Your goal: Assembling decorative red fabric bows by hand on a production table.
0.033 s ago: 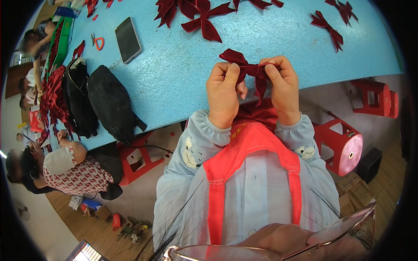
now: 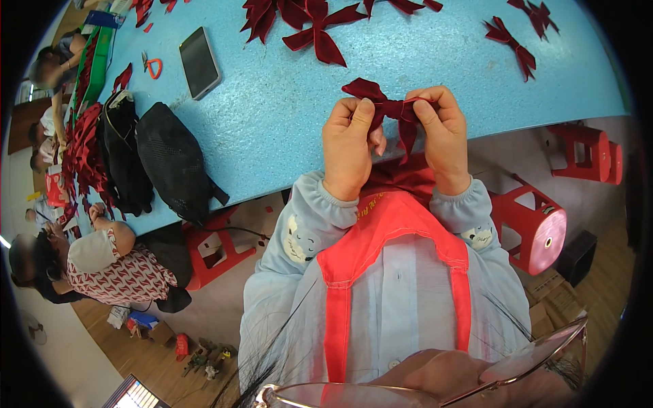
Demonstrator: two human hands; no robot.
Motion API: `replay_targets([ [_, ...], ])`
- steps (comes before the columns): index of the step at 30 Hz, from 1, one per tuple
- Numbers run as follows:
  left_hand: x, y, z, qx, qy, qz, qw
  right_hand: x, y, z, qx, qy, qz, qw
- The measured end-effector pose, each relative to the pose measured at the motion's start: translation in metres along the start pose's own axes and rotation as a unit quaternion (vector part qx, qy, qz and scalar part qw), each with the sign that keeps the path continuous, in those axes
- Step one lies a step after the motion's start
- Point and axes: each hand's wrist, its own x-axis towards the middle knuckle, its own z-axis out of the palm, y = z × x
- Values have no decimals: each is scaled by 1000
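A dark red velvet bow (image 2: 393, 109) is stretched between my two hands above the near edge of the table. My left hand (image 2: 349, 146) pinches its left loop between thumb and fingers. On the other side my right hand (image 2: 445, 136) grips the right loop the same way, thumb on top. One ribbon tail hangs down between the hands, and another end points up to the left. Finished-looking red bows (image 2: 318, 34) lie in a cluster beyond my hands, and another bow (image 2: 513, 47) rests to the far right.
The blue table (image 2: 265, 136) carries a phone (image 2: 201, 63), small orange-handled snips (image 2: 154, 66) and two black pouches (image 2: 173, 160). Left of them are piled red ribbons (image 2: 85, 146) and a green tray (image 2: 103, 61). Red stools (image 2: 527, 221) stand below. A person in a patterned top (image 2: 126, 272) sits at left.
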Motion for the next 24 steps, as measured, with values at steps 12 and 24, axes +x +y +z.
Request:
replay_targets([
  [12, -3, 13, 13, 27, 7, -46, 999, 1, -15, 1, 25, -48, 7, 998],
  [24, -11, 0, 11, 85, -12, -16, 996, -2, 0, -6, 40, 7, 16, 999],
])
